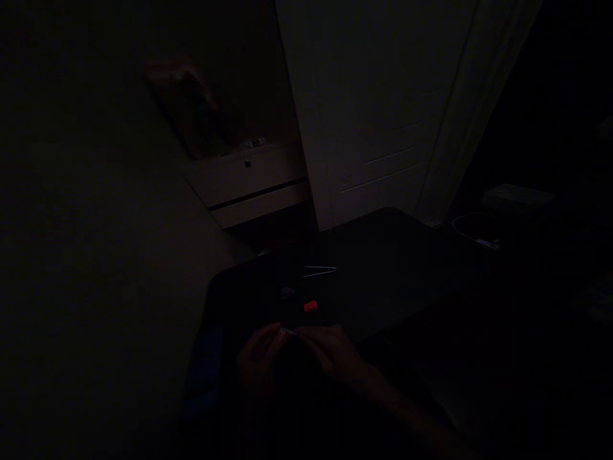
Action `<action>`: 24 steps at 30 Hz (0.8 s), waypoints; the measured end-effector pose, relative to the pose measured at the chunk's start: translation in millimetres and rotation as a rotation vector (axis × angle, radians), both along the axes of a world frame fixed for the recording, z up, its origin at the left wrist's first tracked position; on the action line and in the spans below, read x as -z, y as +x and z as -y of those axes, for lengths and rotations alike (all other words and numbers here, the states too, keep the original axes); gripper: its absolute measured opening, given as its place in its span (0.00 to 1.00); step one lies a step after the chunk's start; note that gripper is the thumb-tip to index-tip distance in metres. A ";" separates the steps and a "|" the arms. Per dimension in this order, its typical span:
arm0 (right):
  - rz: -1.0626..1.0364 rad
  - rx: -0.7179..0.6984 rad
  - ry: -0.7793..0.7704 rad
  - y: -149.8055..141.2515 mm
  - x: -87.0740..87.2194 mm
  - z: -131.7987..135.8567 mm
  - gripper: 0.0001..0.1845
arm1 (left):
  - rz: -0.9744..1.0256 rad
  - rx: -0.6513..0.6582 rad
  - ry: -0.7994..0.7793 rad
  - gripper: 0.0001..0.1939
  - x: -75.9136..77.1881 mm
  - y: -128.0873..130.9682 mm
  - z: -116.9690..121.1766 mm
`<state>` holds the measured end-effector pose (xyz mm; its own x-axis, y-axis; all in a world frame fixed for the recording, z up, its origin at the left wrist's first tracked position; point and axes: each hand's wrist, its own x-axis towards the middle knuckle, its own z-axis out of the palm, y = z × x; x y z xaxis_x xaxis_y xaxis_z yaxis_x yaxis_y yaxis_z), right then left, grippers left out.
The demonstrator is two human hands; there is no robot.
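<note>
The room is very dark. My left hand (pixel 258 348) and my right hand (pixel 332 348) meet near the front of a dark table (pixel 373 255). Between their fingertips is a small, thin, pale piece (pixel 288 331); its kind cannot be made out. Both hands appear pinched on it, one from each side. Just beyond the fingers lies a small bright red block (pixel 311 306). To its left sits a small dark roundish object (pixel 287 292), hardly visible. Farther back rests a thin V-shaped metal tool (pixel 320 271), which looks like tweezers, its two arms spread to the left.
A blue flat item (pixel 204 370) lies by the table's left edge. Behind the table stand a pale drawer unit (pixel 253 182) and a tall pale panel (pixel 368 128). A white cable (pixel 464 220) and a box-like shape (pixel 520 197) are at the right.
</note>
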<state>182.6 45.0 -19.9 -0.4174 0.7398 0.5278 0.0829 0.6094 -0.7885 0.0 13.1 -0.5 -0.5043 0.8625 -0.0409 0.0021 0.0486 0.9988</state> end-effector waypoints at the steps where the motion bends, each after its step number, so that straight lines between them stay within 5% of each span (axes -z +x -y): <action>1: 0.000 -0.004 0.007 0.5 -0.7 0.1 0.19 | -0.011 -0.002 -0.003 0.21 -1.4 0.9 0.4; 24: 0.180 -0.010 0.106 5.7 0.4 -1.8 0.21 | 0.008 -0.049 -0.026 0.20 -1.2 2.7 0.3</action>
<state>188.3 46.8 -20.3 -0.5194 0.6791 0.5187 0.2104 0.6899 -0.6927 2.7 12.9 0.8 -0.5459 0.8352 -0.0668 -0.0089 0.0739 0.9972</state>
